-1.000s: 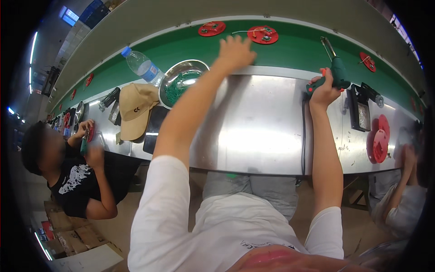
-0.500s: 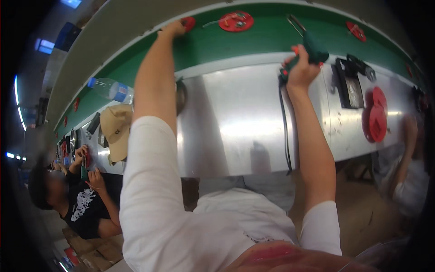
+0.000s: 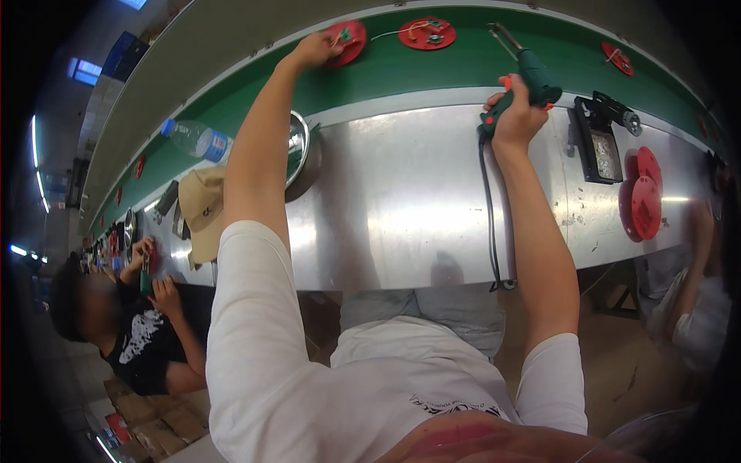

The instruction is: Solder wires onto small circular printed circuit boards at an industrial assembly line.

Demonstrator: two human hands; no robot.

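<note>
The steel surface fills the middle of the view, and a green conveyor belt curves along its far edge from 9 to 2 o'clock. At about 9 o'clock a co-worker in a black shirt sits bent over their own work. A tan cap lies on the surface at 10 o'clock, just beside a metal bowl partly hidden behind the left arm, with a clear plastic bottle near them on the belt. At 3 o'clock a stack of red discs rests near a black stand. On the belt at 12 o'clock a second red disc lies just to the right of the red disc at 11 o'clock, which the left hand touches at its edge; whether its grip is closed on it cannot be told. The right hand at 1 o'clock has its grip wrapped tight around the green soldering iron, tip pointing over the belt, its black cord hanging down off the surface.
</note>
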